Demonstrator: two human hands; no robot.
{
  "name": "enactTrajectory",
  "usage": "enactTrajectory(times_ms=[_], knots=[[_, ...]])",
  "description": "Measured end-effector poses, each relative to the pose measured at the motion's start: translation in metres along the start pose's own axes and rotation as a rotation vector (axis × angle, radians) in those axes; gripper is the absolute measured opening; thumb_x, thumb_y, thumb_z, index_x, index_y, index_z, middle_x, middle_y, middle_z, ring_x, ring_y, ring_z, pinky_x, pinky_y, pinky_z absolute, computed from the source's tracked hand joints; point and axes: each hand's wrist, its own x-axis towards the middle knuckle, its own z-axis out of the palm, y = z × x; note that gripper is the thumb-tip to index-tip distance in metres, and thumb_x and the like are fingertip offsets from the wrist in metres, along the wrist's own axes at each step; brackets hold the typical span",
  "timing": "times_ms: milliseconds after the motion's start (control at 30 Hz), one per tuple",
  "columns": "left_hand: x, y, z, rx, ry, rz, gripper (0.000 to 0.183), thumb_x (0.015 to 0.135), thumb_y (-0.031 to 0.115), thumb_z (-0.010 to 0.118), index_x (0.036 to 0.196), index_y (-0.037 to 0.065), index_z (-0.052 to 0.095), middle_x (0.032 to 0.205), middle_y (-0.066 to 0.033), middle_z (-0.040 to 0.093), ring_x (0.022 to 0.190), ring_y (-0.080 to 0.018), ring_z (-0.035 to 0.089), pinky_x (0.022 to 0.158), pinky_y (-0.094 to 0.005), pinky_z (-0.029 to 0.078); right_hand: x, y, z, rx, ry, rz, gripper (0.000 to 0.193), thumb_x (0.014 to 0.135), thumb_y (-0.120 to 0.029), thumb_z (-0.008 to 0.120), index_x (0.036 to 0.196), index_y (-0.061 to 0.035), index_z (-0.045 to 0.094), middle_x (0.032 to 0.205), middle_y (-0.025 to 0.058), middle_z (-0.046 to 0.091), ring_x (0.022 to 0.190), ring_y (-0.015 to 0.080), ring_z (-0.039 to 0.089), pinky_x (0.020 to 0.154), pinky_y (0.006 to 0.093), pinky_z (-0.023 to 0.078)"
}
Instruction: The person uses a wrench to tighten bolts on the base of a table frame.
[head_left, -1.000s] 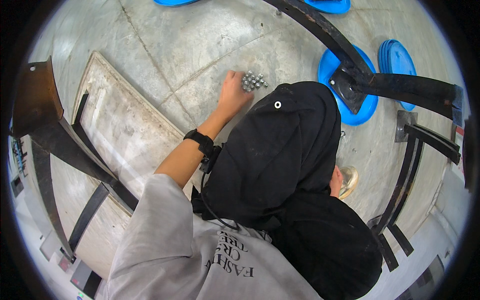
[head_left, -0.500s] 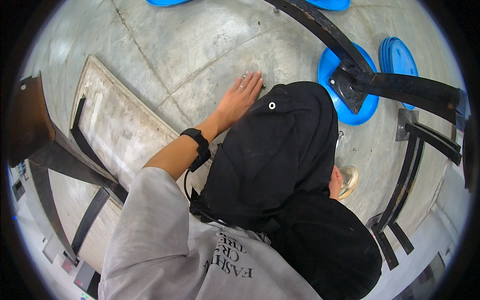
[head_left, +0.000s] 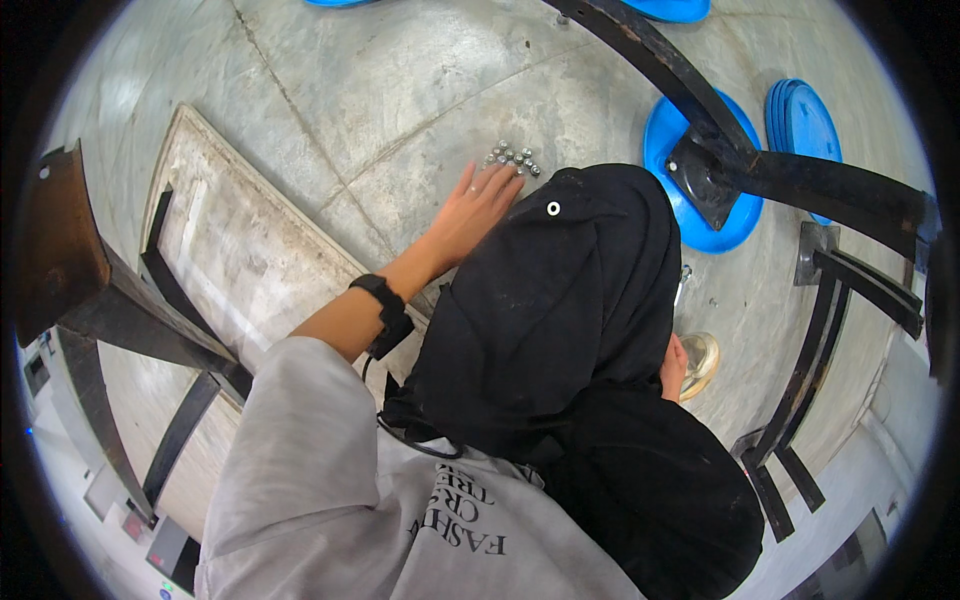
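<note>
One grey floor (head_left: 400,60) fills most of the view, with a stained pale board (head_left: 260,250) on it toward ten o'clock. Black metal frames (head_left: 845,185) stand around the edges. Dark trousers (head_left: 560,300) cover the bent legs at the centre, one knee (head_left: 610,200) jutting toward one o'clock. At two o'clock a blue tray (head_left: 725,238) sits partly hidden by one of the frames.

Near twelve o'clock the left hand (head_left: 478,205) is palm down, its fingers slightly apart and clamped on nothing that shows. The right hand (head_left: 674,368), toward four o'clock, is mostly hidden behind the leg, so I cannot tell whether it grips anything; a pale round-edged object (head_left: 703,362) is beside it.

Smallest are the shiny metal pieces (head_left: 512,158), loosely clustered on the floor at twelve o'clock, right at the left fingertips; whether skin touches them is unclear. They look apt to roll, so a brisk sweep of those fingers could scatter them. A shift of the knee might likewise knock outer pieces away or trap some underneath, out of sight.
</note>
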Motion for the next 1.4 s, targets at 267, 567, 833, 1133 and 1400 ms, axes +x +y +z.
enactTrajectory(times_ms=[267,567,833,1133,1400], knots=[[-0.017,0.009,-0.012,-0.779,-0.137,-0.072,0.053,0.077,0.019,0.045,0.125,-0.004,0.035,0.131,-0.0217,0.032,0.115,-0.0314,0.037,0.096,-0.0362,0.032,0.003,0.011,-0.01,0.049,0.006,0.005,0.022,0.09,-0.024,0.049,0.083,-0.0054,0.057,0.063,-0.0085,0.046,0.053,0.0018,0.036,0.049,0.0169,0.027],[-0.003,0.025,0.001,-0.66,-0.103,-0.253,0.054,0.076,0.016,0.045,0.123,-0.007,0.033,0.133,-0.0274,0.027,0.104,-0.036,0.044,0.089,-0.0378,0.038,0.001,0.01,-0.008,0.042,0.002,0.013,0.023,0.089,-0.025,0.049,0.087,-0.0043,0.058,0.065,-0.0085,0.048,0.055,0.0017,0.037,0.05,0.0165,0.027],[0.005,0.034,0.03,-0.266,-0.087,-0.251,0.054,0.079,0.018,0.043,0.126,-0.006,0.03,0.134,-0.0282,0.025,0.106,-0.0349,0.044,0.087,-0.0373,0.039,-0.001,0.007,-0.009,0.057,0.004,0.026,0.022,0.089,-0.025,0.05,0.088,-0.0043,0.058,0.067,-0.008,0.049,0.056,0.0018,0.038,0.051,0.0165,0.028],[0.02,0.033,0.033,-0.359,0.015,-0.303,0.045,0.079,0.015,0.045,0.118,-0.006,0.038,0.13,-0.0317,0.028,0.098,-0.0357,0.049,0.083,-0.0377,0.041,-0.001,0.006,-0.008,0.036,0.01,0.014,0.023,0.089,-0.025,0.049,0.088,-0.0039,0.058,0.067,-0.0081,0.049,0.056,0.0019,0.038,0.051,0.0164,0.028],[0.019,0.03,0.024,-0.442,-0.059,-0.33,0.038,0.078,0.015,0.046,0.111,-0.003,0.04,0.128,-0.0336,0.027,0.093,-0.0366,0.05,0.078,-0.0387,0.044,-0.001,0.006,-0.01,0.027,0.002,0.022,0.023,0.09,-0.023,0.048,0.091,-0.0018,0.057,0.071,-0.0067,0.052,0.059,0.0021,0.041,0.053,0.0164,0.032]])
